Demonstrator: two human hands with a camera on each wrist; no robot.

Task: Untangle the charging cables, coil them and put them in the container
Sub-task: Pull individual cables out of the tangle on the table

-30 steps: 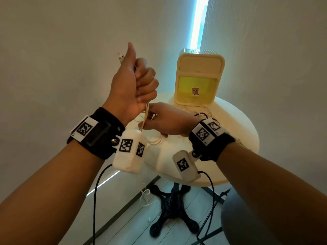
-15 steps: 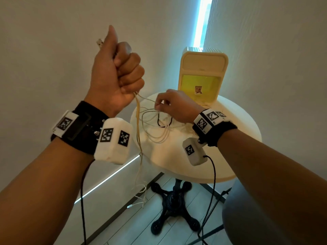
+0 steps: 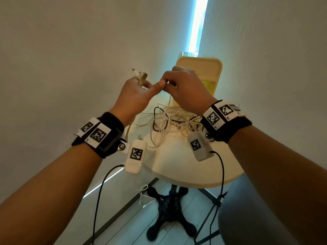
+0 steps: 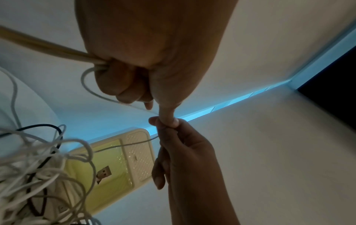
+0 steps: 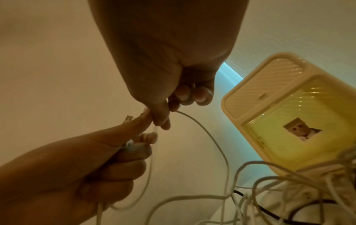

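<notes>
While raised above the round bench (image 3: pixel 177 167), the left hand (image 3: pixel 136 92) grips a bundle of pale cables (image 4: pixel 48 47) in curled fingers, connector ends (image 3: pixel 139 76) projecting above the fist and its thumb extended rightward. Meeting that thumb tip, the right hand (image 3: pixel 185 89) pinches a thin white cable (image 5: pixel 202 130) that trails down to the tangled cables (image 3: pixel 175 122), white with one black strand, lying on the bench. Behind the tangle, at far right, stands the cream and yellow container (image 3: pixel 212 71), upright.
</notes>
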